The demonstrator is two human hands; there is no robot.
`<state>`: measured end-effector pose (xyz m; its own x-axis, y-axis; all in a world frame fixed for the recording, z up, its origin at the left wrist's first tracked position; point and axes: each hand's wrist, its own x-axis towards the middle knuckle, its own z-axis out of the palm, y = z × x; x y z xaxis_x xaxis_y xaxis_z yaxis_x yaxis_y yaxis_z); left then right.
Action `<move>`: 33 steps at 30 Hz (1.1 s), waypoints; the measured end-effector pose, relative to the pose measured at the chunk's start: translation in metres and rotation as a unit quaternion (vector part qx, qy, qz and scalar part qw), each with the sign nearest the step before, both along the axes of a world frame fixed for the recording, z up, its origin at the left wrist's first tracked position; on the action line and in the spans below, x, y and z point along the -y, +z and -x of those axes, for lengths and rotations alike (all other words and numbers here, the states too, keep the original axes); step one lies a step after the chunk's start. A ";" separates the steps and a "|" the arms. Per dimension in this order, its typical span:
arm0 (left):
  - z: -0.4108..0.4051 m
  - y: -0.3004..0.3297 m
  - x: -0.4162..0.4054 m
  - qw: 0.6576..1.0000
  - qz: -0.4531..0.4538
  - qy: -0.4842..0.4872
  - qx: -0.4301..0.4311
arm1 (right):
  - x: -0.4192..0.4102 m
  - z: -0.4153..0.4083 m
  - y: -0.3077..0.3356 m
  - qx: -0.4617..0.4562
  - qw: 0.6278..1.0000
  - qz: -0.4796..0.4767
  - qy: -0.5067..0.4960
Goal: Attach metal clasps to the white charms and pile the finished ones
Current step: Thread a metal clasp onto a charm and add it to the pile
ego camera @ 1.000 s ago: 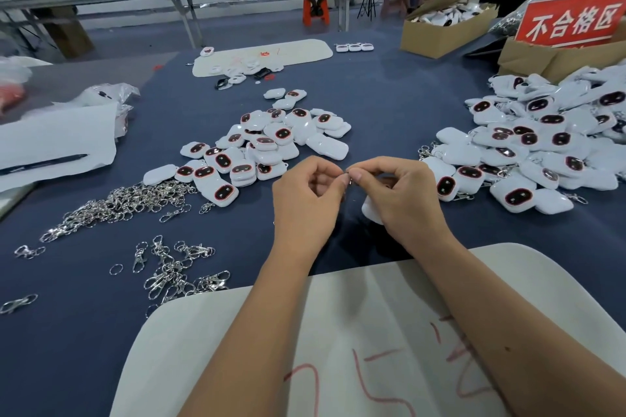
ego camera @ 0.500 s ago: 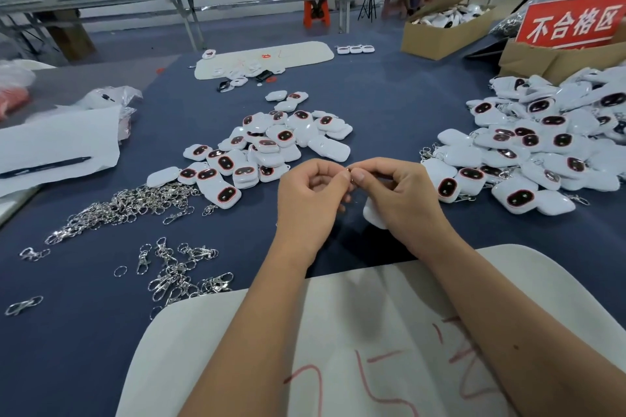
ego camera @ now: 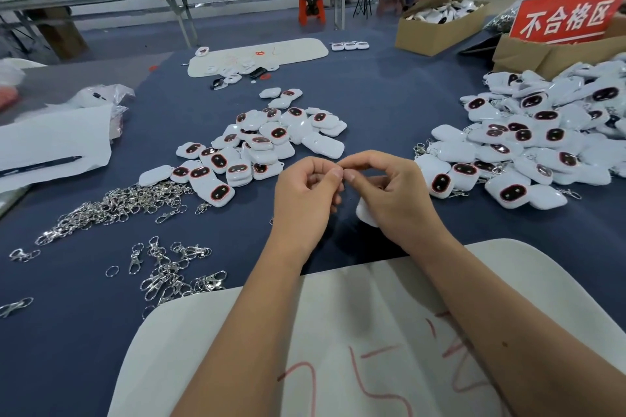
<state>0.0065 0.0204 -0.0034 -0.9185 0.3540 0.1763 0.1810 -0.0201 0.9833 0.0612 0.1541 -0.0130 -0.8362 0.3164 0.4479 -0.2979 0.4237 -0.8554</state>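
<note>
The blue-covered bench carries a large heap of white rounded plastic charms with clasps fitted at right, a smaller heap of bare charms in the middle, and a spill of silver metal clasps at left. The left hand and right hand meet fingertip to fingertip, pinching something tiny, probably a clasp ring; a white charm peeks beneath the right palm. Charms look light, stiff and smooth, best held by their edges; the clasps seem small and fiddly.
</note>
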 end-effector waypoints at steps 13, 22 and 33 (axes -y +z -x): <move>0.003 -0.002 0.003 0.999 -0.002 -0.017 -0.035 | -0.005 0.002 0.000 -0.010 0.997 0.070 -0.032; 0.002 -0.001 0.004 0.998 -0.012 -0.024 -0.061 | -0.007 0.003 -0.002 0.004 0.994 0.105 0.005; 0.007 0.000 0.008 0.998 -0.007 -0.051 -0.047 | -0.010 0.004 -0.004 0.022 0.992 0.117 0.026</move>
<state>-0.0008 0.0121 -0.0038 -0.8569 0.4416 0.2659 0.2695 -0.0560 0.9614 0.0573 0.1642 -0.0171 -0.8713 0.3631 0.3302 -0.2751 0.1959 -0.9413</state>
